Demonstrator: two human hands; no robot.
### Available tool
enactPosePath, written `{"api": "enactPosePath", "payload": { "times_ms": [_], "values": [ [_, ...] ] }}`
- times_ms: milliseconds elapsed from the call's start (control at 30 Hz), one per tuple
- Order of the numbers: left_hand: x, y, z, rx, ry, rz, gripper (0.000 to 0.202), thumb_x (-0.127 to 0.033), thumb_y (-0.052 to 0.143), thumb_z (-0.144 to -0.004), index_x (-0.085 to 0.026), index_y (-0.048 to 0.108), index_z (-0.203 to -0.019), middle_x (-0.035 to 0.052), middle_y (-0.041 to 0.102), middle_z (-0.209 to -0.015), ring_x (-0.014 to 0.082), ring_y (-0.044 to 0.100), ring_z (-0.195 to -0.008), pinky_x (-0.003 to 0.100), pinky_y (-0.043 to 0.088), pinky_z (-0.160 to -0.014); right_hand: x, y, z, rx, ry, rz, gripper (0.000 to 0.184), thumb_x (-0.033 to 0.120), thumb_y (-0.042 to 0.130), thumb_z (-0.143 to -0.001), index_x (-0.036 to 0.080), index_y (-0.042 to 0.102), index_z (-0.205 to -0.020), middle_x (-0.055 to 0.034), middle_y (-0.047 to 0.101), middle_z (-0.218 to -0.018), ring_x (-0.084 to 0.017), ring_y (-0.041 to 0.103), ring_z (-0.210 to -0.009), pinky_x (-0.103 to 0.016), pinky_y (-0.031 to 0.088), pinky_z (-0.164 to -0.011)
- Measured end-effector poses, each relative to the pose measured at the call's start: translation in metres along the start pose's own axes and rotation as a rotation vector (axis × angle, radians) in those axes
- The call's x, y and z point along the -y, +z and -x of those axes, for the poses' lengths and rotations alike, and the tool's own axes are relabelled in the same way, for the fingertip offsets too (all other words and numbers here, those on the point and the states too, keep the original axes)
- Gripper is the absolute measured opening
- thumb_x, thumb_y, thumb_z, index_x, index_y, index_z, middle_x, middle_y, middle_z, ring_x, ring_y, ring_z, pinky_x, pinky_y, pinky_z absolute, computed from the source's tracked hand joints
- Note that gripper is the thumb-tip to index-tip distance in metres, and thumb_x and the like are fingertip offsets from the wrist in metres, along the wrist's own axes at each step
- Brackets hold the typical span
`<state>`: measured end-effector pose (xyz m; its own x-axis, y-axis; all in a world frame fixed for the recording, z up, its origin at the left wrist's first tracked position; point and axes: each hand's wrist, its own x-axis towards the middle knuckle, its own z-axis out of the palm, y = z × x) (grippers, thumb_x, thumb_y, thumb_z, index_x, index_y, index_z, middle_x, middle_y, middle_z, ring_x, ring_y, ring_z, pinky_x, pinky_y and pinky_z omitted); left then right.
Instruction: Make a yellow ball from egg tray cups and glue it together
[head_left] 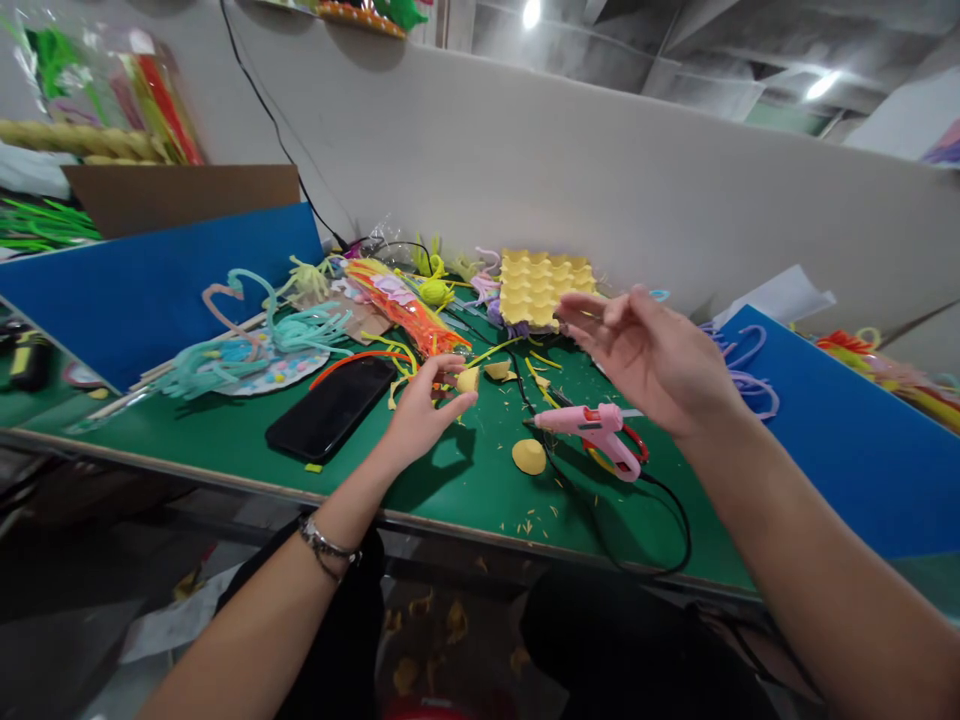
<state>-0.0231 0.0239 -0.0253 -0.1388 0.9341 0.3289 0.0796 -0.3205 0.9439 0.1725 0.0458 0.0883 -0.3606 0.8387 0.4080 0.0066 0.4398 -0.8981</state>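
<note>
My left hand (pixel 424 410) pinches a small yellow egg-carton cup (pixel 468 379) between thumb and fingers, just above the green table (pixel 225 440). Raised above the table, my right hand (pixel 645 355) has its fingers spread and holds nothing. Below that hand a pink glue gun (pixel 592 430) lies on the table with its black cord trailing toward the front edge. Another yellow cup (pixel 529 456) sits on the table between my hands. A yellow egg carton (pixel 541 286) lies at the back.
A black phone (pixel 332 406) lies left of my left hand. Pipe cleaners (pixel 405 305), a teal craft figure on a paper plate (pixel 255 355) and scraps crowd the back left. Blue boards (pixel 150 290) stand at both sides; a grey partition wall (pixel 600 170) is behind.
</note>
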Motion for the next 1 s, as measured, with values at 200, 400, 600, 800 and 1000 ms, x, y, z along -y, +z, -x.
{"api": "enactPosePath", "payload": {
  "times_ms": [200,400,600,800,1000],
  "values": [
    [0.002,-0.001,0.000,0.002,0.009,-0.003,0.036,-0.028,0.063,-0.063,-0.017,0.050,-0.095,0.0060,0.057,-0.097,0.0141,0.054,-0.084,0.025,0.045,-0.070,0.003,0.008,0.013,0.323,0.166,0.389,0.030,0.039,0.038,-0.088,0.020,0.048,-0.067,0.0081,0.039,-0.047,-0.006,0.037,-0.038,-0.019,0.036,-0.042],
    [0.004,0.000,0.000,0.011,0.032,-0.005,0.035,-0.027,0.063,-0.062,-0.018,0.050,-0.094,0.0053,0.057,-0.095,0.0138,0.054,-0.083,0.025,0.045,-0.068,-0.014,0.007,0.014,0.331,-0.063,1.528,0.027,0.030,0.064,-0.071,0.015,0.060,-0.093,-0.0085,0.061,-0.085,-0.020,0.058,-0.070,-0.025,0.030,-0.048],
    [0.004,0.000,0.000,0.026,0.038,-0.009,0.035,-0.027,0.063,-0.063,-0.018,0.049,-0.093,0.0052,0.056,-0.096,0.0138,0.055,-0.083,0.025,0.045,-0.068,-0.021,0.003,0.009,0.118,-0.044,1.073,0.029,0.029,0.046,-0.084,0.017,0.063,-0.065,-0.0028,0.061,-0.058,-0.015,0.057,-0.058,-0.026,0.035,-0.053],
    [0.005,0.001,0.001,0.049,0.042,0.012,0.037,-0.028,0.062,-0.063,-0.018,0.048,-0.095,0.0059,0.056,-0.098,0.0146,0.055,-0.085,0.026,0.045,-0.069,-0.023,0.022,0.010,-0.077,0.129,-0.227,0.038,0.047,0.051,-0.081,0.021,0.045,-0.055,0.0005,0.068,-0.080,-0.013,0.063,-0.084,-0.028,0.047,-0.078],
    [0.000,0.000,0.003,0.051,0.033,0.028,0.036,-0.027,0.064,-0.063,-0.019,0.049,-0.095,0.0049,0.056,-0.096,0.0149,0.055,-0.086,0.026,0.046,-0.070,-0.021,0.023,0.019,0.113,0.286,-0.173,0.037,0.050,0.045,-0.084,0.022,0.040,-0.060,0.0122,0.027,-0.037,-0.004,0.024,-0.031,-0.019,0.037,-0.041]
  ]
}}
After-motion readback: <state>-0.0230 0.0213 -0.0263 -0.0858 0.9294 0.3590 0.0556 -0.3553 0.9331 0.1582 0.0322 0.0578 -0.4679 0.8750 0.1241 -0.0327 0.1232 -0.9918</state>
